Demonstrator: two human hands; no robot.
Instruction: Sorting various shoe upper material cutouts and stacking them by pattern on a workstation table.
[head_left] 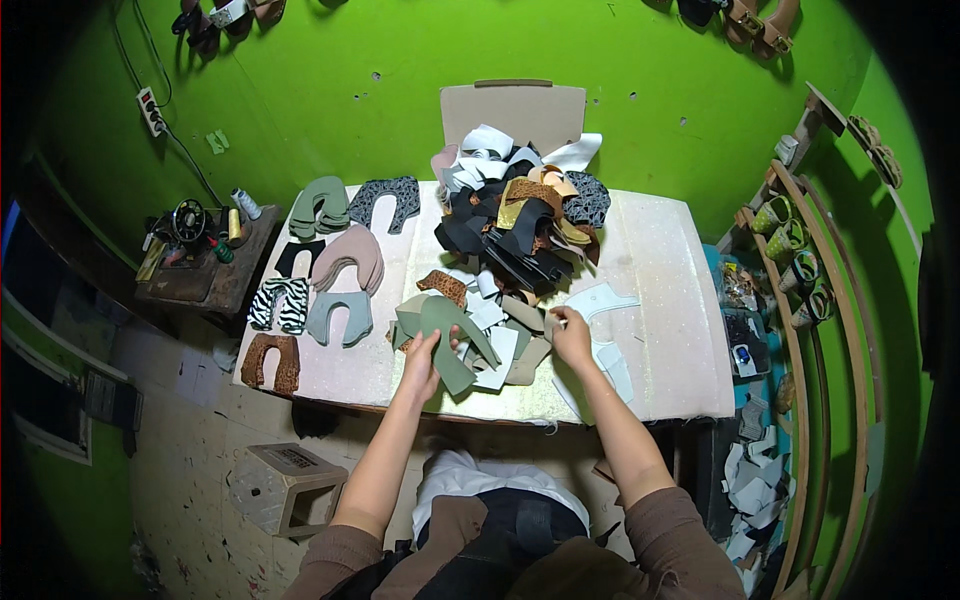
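My left hand (422, 366) is closed around several sage-green curved cut-out pieces (456, 372), fanned above the near part of the table. Fingers pinched, my right hand (573, 345) is at the edge of a beige cut piece (527, 314) in the loose pile. Under and between my hands lie mixed scraps: a leopard-print piece (444, 287), a white piece (497, 358) and other beige ones. White curved pieces (601, 299) lie just beyond and right of my right hand. Part of the pile is hidden behind the green pieces.
Sorted U-shaped stacks line the table's left: green (319, 208), pink (347, 262), grey-blue (340, 318), zebra-print (279, 305) and brown (271, 362). A tall mixed heap (515, 225) rises at the back. A sewing machine (190, 222) is left, a wooden rack (822, 370) right, a stool (290, 487) below.
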